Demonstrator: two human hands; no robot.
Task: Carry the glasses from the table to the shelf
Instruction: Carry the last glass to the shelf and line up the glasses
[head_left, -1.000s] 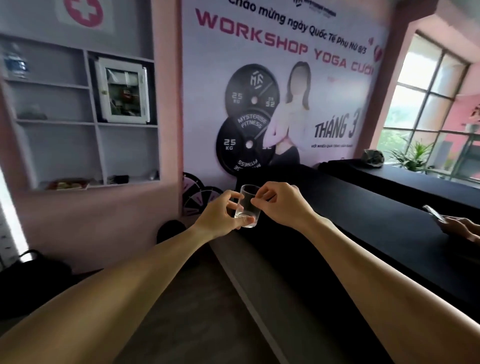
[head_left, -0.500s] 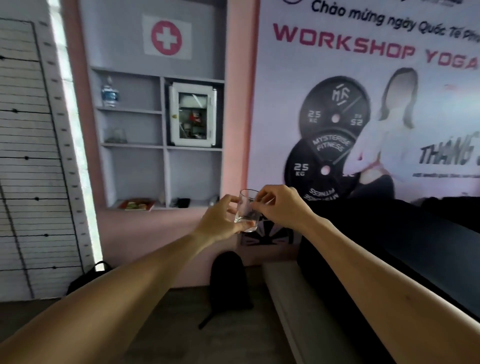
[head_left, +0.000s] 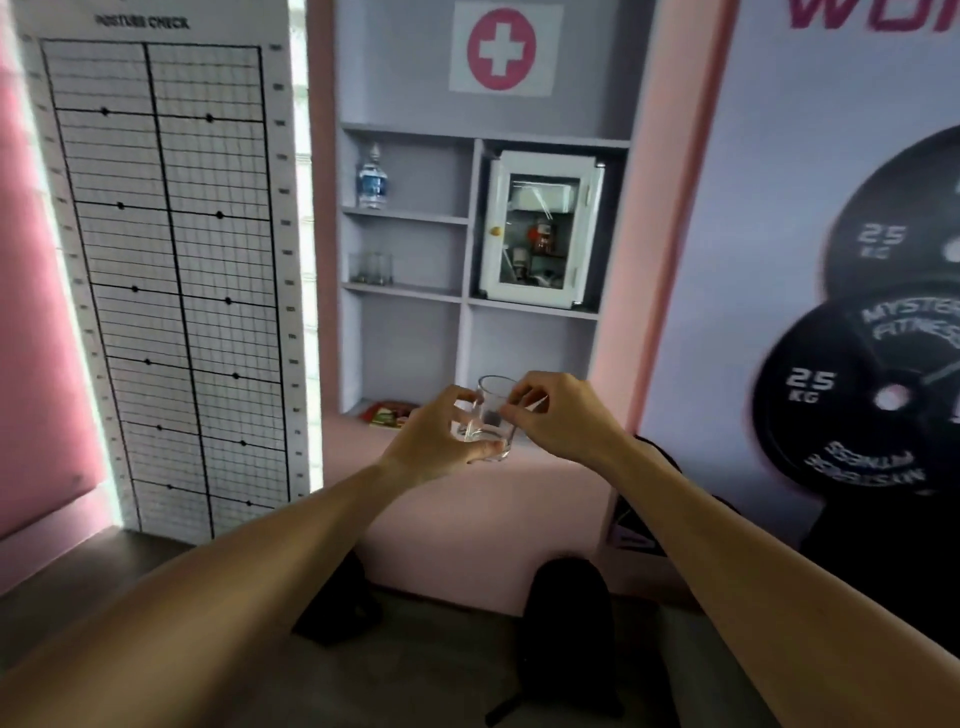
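A grey recessed wall shelf (head_left: 405, 215) holds two clear glasses (head_left: 370, 268); the left hand (head_left: 434, 447) and the right hand (head_left: 563, 415) together grip one clear glass tumbler (head_left: 491, 415).

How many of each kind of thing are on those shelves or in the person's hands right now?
Drinking glass held in both hands: 1
Glasses on the middle left shelf: blurred, looks like 2
Water bottle: 1
White cabinet with glass door: 1
Red and green packet on the bottom shelf: 1
Total: about 6

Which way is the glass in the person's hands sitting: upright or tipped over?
Roughly upright. The glass has its open rim on top and its thick base below, pinched between the left hand and right hand.
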